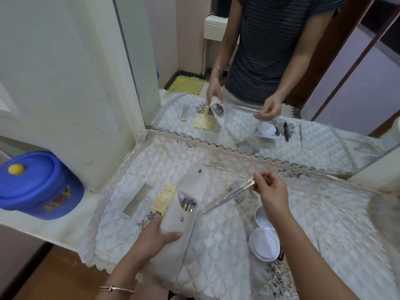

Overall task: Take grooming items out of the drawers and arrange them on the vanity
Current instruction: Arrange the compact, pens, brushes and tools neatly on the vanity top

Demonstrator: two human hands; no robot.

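Table (324, 213), draped in a quilted white cloth with lace trim, filling the view from centre to 5 o'clock. Mirror (357, 94) standing along the table's far edge, 12 to 3 o'clock, reflecting the person and the tabletop. Blue tub (39, 185) with lid and yellow knob, off the table at 9 o'clock. White pouch (192, 187), flap open, tilted up off the cloth just left of centre, with several metal handles showing in its mouth. Left hand (155, 237) at 7 o'clock, gripping the pouch's lower end, thumb across the front. Right hand (272, 191) at 3 o'clock of the pouch, fingertips pinching the top of thin metal tools (229, 197), their far ends slanting down toward the pouch; count not clear through blur. White compact (263, 241), lying open on the cloth at 5 o'clock, partly under the right forearm. Comb (137, 200), pale, flat on the cloth at 9 o'clock of the pouch. Yellow card (165, 197), flat between comb and pouch, partly hidden behind the pouch. Bracelet (116, 289) on the left wrist, 7 o'clock.
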